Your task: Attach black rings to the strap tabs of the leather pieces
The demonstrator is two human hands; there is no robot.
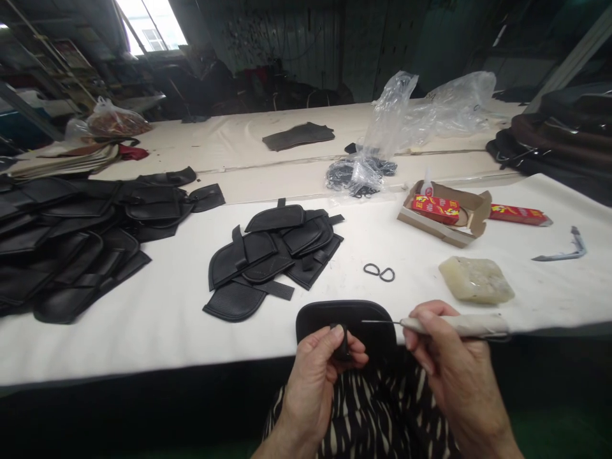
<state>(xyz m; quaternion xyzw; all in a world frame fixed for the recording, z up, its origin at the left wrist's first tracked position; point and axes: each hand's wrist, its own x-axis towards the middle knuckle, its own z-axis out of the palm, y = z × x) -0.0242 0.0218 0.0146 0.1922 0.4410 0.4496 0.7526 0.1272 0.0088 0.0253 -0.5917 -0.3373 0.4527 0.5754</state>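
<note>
My left hand (315, 370) pinches a small folded black strap (342, 347) between thumb and fingers at the table's front edge. Behind it lies a rounded black leather panel (344, 310), partly covered by that hand; whether the strap is joined to it I cannot tell. My right hand (444, 360) is closed round the pale handle of an awl (471, 325). The awl's thin needle points left over the panel, apart from the strap. Two black D-rings (371, 269) lie just beyond the panel. A yellowish, waxy-looking block (475, 280) rests beyond my right hand.
Black leather pieces form a small pile (268, 252) ahead and a larger pile (67, 236) at left. A cardboard box (437, 228) with red packets, a clear plastic bag (392, 115) and a metal angled tool (568, 248) lie to the right. Dark goods (564, 140) are stacked far right.
</note>
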